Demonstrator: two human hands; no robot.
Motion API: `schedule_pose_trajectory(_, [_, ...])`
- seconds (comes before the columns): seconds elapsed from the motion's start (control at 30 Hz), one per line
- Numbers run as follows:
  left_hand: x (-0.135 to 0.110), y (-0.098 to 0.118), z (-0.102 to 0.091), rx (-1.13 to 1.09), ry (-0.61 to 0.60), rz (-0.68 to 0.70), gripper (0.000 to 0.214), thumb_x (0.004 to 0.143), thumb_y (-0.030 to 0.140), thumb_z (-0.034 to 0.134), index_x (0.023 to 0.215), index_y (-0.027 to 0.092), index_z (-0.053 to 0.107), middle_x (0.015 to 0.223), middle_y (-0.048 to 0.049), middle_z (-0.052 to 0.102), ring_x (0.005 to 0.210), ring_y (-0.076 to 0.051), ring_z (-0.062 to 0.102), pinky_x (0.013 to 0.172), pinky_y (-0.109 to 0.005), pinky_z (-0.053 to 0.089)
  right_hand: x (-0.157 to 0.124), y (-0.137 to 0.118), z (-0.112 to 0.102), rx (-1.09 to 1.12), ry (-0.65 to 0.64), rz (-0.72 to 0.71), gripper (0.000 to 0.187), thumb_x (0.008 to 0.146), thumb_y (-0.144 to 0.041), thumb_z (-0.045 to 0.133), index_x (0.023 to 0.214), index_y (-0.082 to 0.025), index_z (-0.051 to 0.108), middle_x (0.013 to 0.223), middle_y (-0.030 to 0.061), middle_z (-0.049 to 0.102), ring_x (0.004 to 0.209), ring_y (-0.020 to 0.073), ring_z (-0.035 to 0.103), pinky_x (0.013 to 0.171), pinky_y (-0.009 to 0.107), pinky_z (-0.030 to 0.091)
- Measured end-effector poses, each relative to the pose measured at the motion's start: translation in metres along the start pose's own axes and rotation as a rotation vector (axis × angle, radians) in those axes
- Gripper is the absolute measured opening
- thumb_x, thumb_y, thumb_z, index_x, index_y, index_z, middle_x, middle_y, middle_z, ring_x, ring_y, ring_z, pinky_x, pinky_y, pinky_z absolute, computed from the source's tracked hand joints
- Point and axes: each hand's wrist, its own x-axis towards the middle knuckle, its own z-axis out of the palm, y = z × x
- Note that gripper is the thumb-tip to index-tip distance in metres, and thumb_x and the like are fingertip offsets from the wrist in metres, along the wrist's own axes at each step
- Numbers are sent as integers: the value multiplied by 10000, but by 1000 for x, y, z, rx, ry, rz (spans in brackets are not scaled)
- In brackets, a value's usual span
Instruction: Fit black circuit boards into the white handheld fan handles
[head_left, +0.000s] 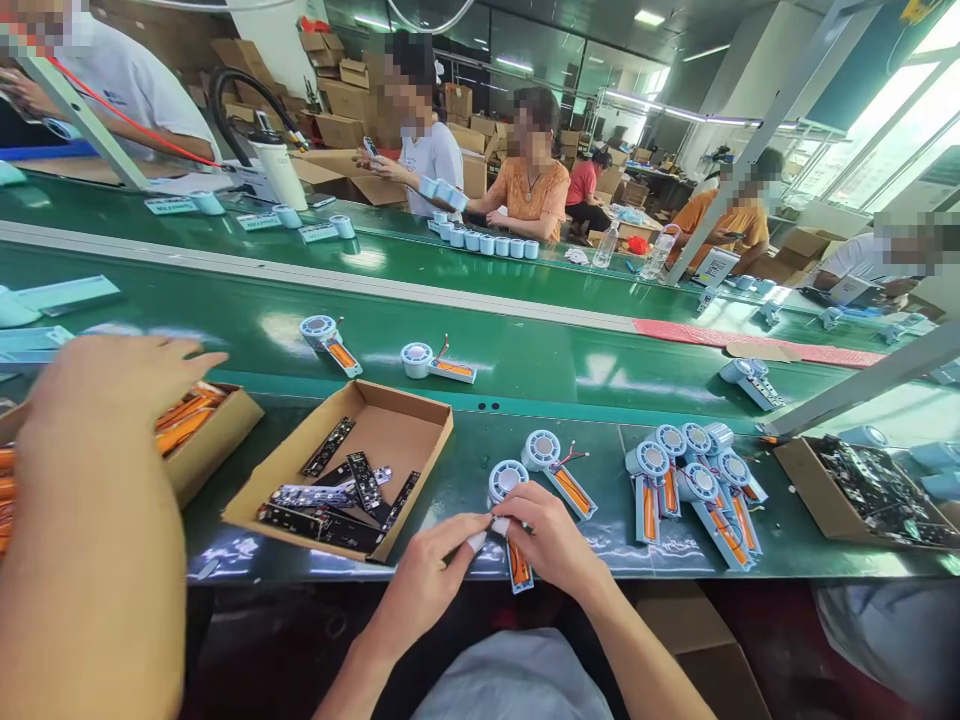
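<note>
My left hand (435, 565) and my right hand (551, 535) meet at the table's front edge, thumbs and fingers pinched together, with white wraps on some fingertips. What they pinch is too small and covered to make out. Under them lies a light blue handheld fan (508, 480), its round head showing above and its open handle with an orange battery below; the middle is hidden. Just behind my right hand rests a second open fan (541, 450) with loose wires. A cardboard tray (409, 405) of black circuit boards (365, 480) stands to the left of my hands.
At left, a co-worker's arm (97, 500) reaches across a box of orange batteries (187, 420). To the right are a cluster of open fans (701, 480) and a box of dark parts (877, 490). Fans sit on the green conveyor (525, 350); people work beyond.
</note>
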Motion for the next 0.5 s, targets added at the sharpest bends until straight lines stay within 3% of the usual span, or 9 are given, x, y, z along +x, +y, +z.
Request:
schedule_pose_trajectory(0.13, [-4,14,7,-33,13,-132,295,908,296,512,1056,250,763,1056,-67,801,984,-254,748,903,-350,581,-5,-12,-8,36,-74,204,166,919,-143,636,1052,-186,726,818,29,675,750,168,588,677,250,447])
schedule_pose_trajectory(0.23, [-13,25,10,-150,11,-227,381,958,420,457,1181,259,720,1181,-82,765,1116,-273,699,977,-373,534,-12,-14,-8,289,-96,379,205,917,-329,681,1053,-183,729,639,-35,584,560,110,474,536,213,362])
schedule_pose_trajectory(0.3, [-17,28,11,-280,-19,-315,463,980,492,399,1266,253,676,1215,-88,750,1149,-272,679,1009,-380,508,-16,-10,-3,514,-50,462,316,897,-459,682,1017,-172,736,633,-31,581,538,103,469,516,209,380])
schedule_pose_trajectory(0.37, [-16,27,12,-359,11,-420,531,975,553,370,1240,214,680,1120,-101,771,1022,-270,708,920,-379,540,-17,-3,2,724,5,523,435,848,-573,694,952,-155,747,648,-10,606,543,111,506,514,219,430])
schedule_pose_trajectory(0.5, [-3,21,20,-270,21,-488,517,892,626,475,902,185,743,738,-58,730,669,-235,635,630,-327,501,-15,5,10,925,55,568,520,802,-647,705,787,-131,765,598,3,598,500,105,507,475,218,445])
